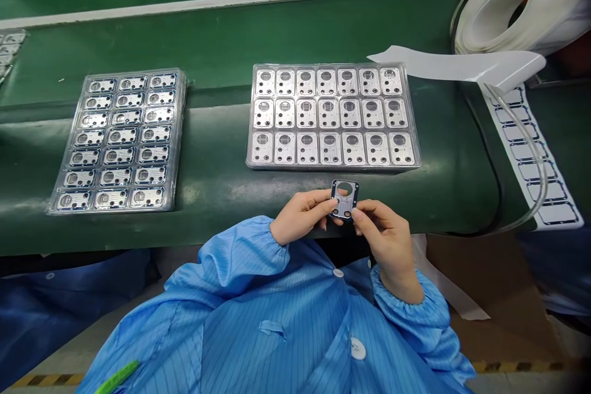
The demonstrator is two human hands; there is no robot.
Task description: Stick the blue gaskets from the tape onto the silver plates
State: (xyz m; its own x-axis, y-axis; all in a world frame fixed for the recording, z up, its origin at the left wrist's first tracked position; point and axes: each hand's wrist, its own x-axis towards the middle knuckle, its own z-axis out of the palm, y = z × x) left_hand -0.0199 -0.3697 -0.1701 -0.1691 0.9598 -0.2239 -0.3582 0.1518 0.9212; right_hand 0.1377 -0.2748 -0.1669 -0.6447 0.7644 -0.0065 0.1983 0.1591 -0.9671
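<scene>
A small silver metal plate (343, 202) with a dark border, a round opening and two dark-rimmed holes is held up above the bench's front edge. My left hand (305, 214) pinches it from the left, thumb on its face. My right hand (386, 240) grips its lower right corner between thumb and fingers. Just beyond my hands lies a clear plastic tray (333, 167) filled with rows of similar silver plates. Farther left is another clear tray (178, 154), stacked, whose plates show dark borders.
On the right, a roll of white backing tape (496, 12) feeds a strip (521, 166) bearing dark frame-shaped stickers. A clear looped tube (545, 178) and a black cable (494, 166) cross nearby. The green bench (217, 209) has a pale rail (231, 1) behind.
</scene>
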